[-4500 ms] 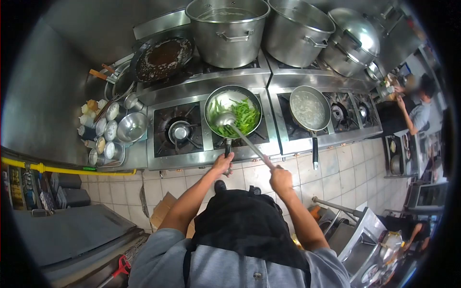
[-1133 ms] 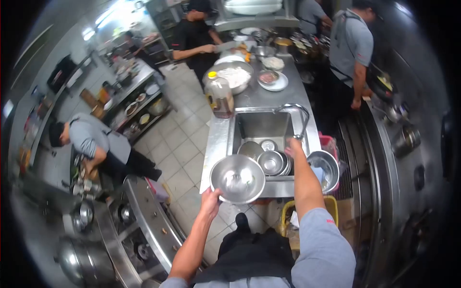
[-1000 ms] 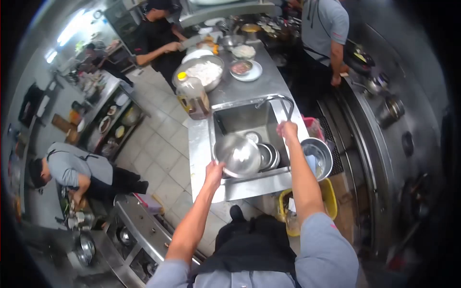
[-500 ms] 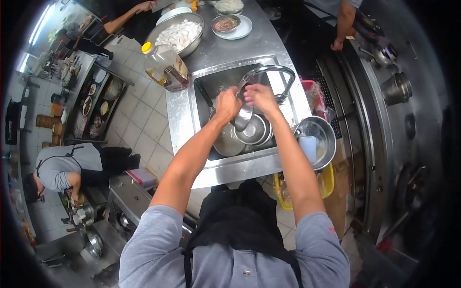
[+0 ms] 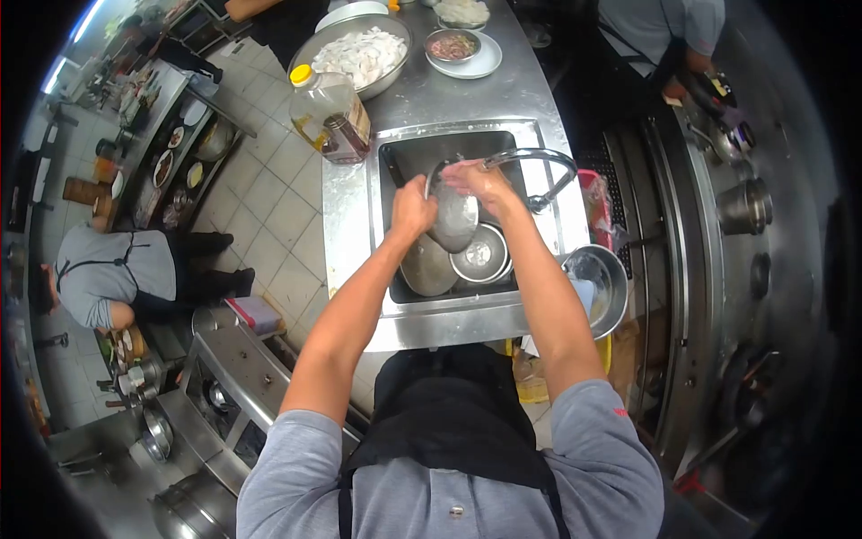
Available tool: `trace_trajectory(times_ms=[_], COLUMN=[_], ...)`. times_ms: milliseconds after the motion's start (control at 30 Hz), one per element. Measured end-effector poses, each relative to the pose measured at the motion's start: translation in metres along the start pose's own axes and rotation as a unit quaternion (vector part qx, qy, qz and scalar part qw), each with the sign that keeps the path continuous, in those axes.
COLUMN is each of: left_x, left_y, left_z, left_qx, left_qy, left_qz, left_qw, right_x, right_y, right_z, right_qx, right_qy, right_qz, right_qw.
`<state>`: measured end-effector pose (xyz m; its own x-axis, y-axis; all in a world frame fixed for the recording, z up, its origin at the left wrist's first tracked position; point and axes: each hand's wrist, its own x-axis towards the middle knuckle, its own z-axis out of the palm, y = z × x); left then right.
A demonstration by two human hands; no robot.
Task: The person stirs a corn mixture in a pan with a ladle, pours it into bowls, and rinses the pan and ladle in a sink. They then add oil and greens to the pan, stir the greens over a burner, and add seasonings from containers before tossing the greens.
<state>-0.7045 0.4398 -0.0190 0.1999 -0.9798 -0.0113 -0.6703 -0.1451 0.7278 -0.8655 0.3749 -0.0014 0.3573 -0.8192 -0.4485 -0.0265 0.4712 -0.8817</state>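
Over the sink (image 5: pixel 467 136), my left hand (image 5: pixel 413 212) grips the rim of a tilted metal bowl (image 5: pixel 455 220), fingers closed round its left edge. My right hand (image 5: pixel 483 182) lies across the bowl's upper edge beneath the faucet (image 5: pixel 564 166), its fingers stretched out and wet-looking. Whether its fingertips touch the bowl's inside is hard to see. Lower in the basin sit nested small metal bowls (image 5: pixel 481 255) and, left of them, a wider round metal vessel (image 5: pixel 426 269), partly covered by the held bowl.
A yellow-capped jug (image 5: pixel 330 121) stands left of the sink. Behind it are a large bowl of white pieces (image 5: pixel 361 56) and a small bowl of minced food (image 5: pixel 452 45) on a plate. A metal pot (image 5: pixel 600 287) sits at the right corner. Co-workers stand left and at the upper right.
The held bowl has turned so that more of its broad round surface shows. My right fingers have gone from bent to stretched out. The view has shifted a little.
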Motion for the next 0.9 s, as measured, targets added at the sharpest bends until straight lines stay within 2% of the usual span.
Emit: trace_trajectory(times_ms=[67, 100, 133, 167, 200, 233, 267, 300, 333, 400, 433, 500, 600, 667, 733, 800, 833, 900], left_x=[-0.005, -0.009, -0.014, -0.016, -0.017, -0.022, -0.026, -0.027, -0.026, -0.026, -0.026, -0.035, -0.049, -0.058, -0.062, -0.068, -0.068, -0.069], left_y=[-0.003, -0.004, -0.005, -0.006, -0.001, 0.008, 0.011, 0.007, 0.004, -0.006, -0.015, -0.02, -0.035, -0.048, -0.06, -0.067, -0.068, -0.068], left_z=[0.014, 0.018, 0.021, 0.021, 0.013, -0.002, -0.014, -0.023, -0.032, -0.051, -0.06, -0.083, -0.11, -0.121, -0.125, -0.129, -0.13, -0.133], left_qx=[-0.041, -0.044, -0.001, 0.042, 0.043, 0.041, 0.04, 0.031, 0.035, 0.045, 0.048, 0.053, 0.055, 0.017, 0.01, 0.01, 0.014, 0.022], left_qy=[-0.078, -0.077, -0.08, -0.081, -0.078, -0.096, -0.111, -0.097, -0.087, -0.057, -0.045, -0.025, 0.015, 0.057, 0.09, 0.143, 0.158, 0.17], left_qz=[0.0, -0.001, 0.043, 0.087, 0.088, 0.109, 0.128, 0.155, 0.152, 0.187, 0.231, 0.239, 0.242, 0.201, 0.19, 0.185, 0.203, 0.217], left_qw=[0.996, 0.996, 0.996, 0.992, 0.992, 0.989, 0.985, 0.983, 0.984, 0.98, 0.971, 0.969, 0.969, 0.978, 0.977, 0.972, 0.966, 0.961], right_x=[-0.003, -0.006, -0.006, -0.004, -0.004, -0.01, -0.015, -0.018, -0.019, -0.011, -0.003, -0.004, 0.004, 0.013, 0.003, -0.02, -0.036, -0.043], right_y=[-0.004, -0.006, -0.002, 0.003, 0.005, -0.001, -0.009, -0.017, -0.001, 0.015, 0.039, 0.051, 0.047, 0.053, 0.042, 0.046, 0.04, 0.058], right_z=[0.0, 0.0, -0.002, -0.007, -0.013, -0.017, -0.022, -0.028, -0.039, -0.055, -0.066, -0.07, -0.073, -0.081, -0.07, -0.053, -0.038, -0.037], right_qx=[0.049, 0.05, 0.048, -0.063, -0.171, -0.172, -0.406, -0.617, -0.564, -0.736, -0.806, -0.889, -0.885, -0.85, -0.841, -0.895, -0.874, -0.871], right_qy=[-0.043, -0.046, -0.046, 0.022, 0.09, 0.086, 0.08, 0.07, 0.14, 0.037, 0.018, -0.081, -0.075, -0.028, -0.016, 0.011, 0.078, 0.103], right_qz=[-0.002, 0.001, 0.001, -0.052, -0.105, -0.106, -0.092, -0.078, -0.073, 0.021, 0.025, 0.067, 0.055, 0.035, 0.041, 0.022, 0.035, 0.026], right_qw=[0.998, 0.998, 0.998, 0.996, 0.975, 0.976, 0.906, 0.78, 0.81, 0.675, 0.591, 0.447, 0.455, 0.525, 0.54, 0.446, 0.477, 0.479])
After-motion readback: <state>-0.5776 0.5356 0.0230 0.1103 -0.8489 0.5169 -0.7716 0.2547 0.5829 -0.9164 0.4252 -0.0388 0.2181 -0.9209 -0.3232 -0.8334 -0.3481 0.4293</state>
